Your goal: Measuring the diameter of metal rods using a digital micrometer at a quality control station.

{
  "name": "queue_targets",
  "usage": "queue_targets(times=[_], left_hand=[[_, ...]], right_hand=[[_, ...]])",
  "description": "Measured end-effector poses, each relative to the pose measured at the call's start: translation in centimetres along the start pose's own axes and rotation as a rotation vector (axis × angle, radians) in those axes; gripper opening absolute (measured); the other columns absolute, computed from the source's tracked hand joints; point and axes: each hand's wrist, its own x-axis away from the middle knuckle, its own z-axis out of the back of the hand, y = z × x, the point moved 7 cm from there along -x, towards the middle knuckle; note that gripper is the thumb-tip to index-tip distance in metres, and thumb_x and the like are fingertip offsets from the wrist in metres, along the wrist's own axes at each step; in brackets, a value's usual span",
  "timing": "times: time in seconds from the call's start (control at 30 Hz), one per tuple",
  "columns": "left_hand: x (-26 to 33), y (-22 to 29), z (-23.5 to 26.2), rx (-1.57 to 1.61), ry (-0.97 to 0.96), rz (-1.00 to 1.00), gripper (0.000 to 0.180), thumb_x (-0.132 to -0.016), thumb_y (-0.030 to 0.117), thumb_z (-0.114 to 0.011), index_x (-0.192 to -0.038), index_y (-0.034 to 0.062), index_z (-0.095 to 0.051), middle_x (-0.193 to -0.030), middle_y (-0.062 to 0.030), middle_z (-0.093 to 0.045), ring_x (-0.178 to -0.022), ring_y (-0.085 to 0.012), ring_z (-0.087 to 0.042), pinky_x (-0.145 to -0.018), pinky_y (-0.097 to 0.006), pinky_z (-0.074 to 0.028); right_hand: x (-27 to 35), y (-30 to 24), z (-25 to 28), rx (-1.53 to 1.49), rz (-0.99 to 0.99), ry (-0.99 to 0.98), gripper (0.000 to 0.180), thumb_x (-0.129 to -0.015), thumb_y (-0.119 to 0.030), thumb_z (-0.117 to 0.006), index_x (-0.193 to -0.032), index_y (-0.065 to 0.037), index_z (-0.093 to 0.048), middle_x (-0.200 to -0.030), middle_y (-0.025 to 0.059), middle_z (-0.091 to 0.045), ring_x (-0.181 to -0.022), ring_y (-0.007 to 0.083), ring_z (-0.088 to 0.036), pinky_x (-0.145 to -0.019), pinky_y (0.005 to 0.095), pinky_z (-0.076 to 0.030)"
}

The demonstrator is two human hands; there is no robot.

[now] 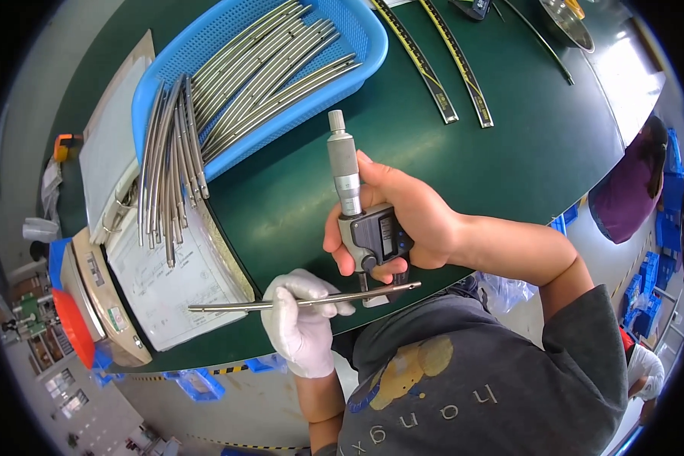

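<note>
Seemingly mid-measurement, your left grip (300, 325) held 1 slim silver metal rod (232, 307), your right grip (422, 224) a grey metal micrometer (364, 235); heaped rods (243, 68) at 11 o'clock perhaps awaited checking.

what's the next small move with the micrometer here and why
Probably turn the thimble gently with the bare right hand, the gloved left hand steadying the metal rod: the rod crosses the lower, frame end of the micrometer, and the right thumb lies close to the thimble. Whether the micrometer is closed on the rod is too small to tell.
</note>
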Motion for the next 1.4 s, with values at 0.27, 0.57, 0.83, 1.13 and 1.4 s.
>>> queue_targets(times=[0.27,0.57,0.83,1.13,1.4], left_hand=[[0.1,-0.8,-1.0,-0.097,-0.078,-0.001,0.035,-0.09,0.027,-0.032,-0.074,-0.001,-0.045,-0.058,-0.0087,-0.041,-0.046,-0.0177,-0.042,-0.047,-0.027,-0.041],[-0.1,0.1,0.6,0.1,-0.045,-0.011,0.041,-0.089,0.031,-0.036,-0.072,-0.0033,-0.049,-0.061,-0.0121,-0.047,-0.047,-0.0198,-0.049,-0.045,-0.028,-0.043],[-0.4,0.6,0.3,0.148,-0.033,-0.024,0.038,-0.089,0.028,-0.034,-0.07,-0.0012,-0.048,-0.056,-0.0103,-0.046,-0.045,-0.0213,-0.048,-0.044,-0.03,-0.043],[0.1,-0.5,-0.6,0.067,-0.039,0.034,0.04,-0.089,0.029,-0.034,-0.07,-0.0032,-0.048,-0.057,-0.0125,-0.045,-0.046,-0.0217,-0.049,-0.047,-0.03,-0.044],[0.2,-0.6,-0.5,0.058,-0.066,0.048,0.043,-0.09,0.031,-0.031,-0.073,-0.0035,-0.05,-0.057,-0.0126,-0.046,-0.048,-0.0228,-0.05,-0.049,-0.031,-0.044]], right_hand=[[0.2,0.1,0.0,-0.107,0.016,-0.043,0.073,-0.08,-0.062,-0.023,-0.083,0.003,-0.055,-0.07,0.016,-0.057,-0.036,0.0141,-0.038,-0.035,0.0241,-0.033],[0.1,0.1,0.0,-0.041,0.061,-0.054,0.071,-0.08,-0.061,-0.025,-0.082,0.003,-0.056,-0.069,0.0132,-0.058,-0.036,0.0131,-0.04,-0.035,0.0228,-0.034],[0.2,0.0,-0.1,-0.011,0.041,-0.017,0.078,-0.08,-0.065,-0.016,-0.085,0.003,-0.054,-0.069,0.0134,-0.057,-0.036,0.013,-0.039,-0.036,0.0227,-0.034],[0.2,0.1,-0.2,-0.1,0.032,-0.04,0.073,-0.079,-0.063,-0.023,-0.081,0.002,-0.055,-0.069,0.0146,-0.057,-0.036,0.0138,-0.038,-0.036,0.0235,-0.034],[0.2,0.1,0.1,0.02,0.039,0.017,0.071,-0.079,-0.064,-0.028,-0.081,0.002,-0.055,-0.068,0.0125,-0.058,-0.036,0.0134,-0.039,-0.036,0.0231,-0.034]])
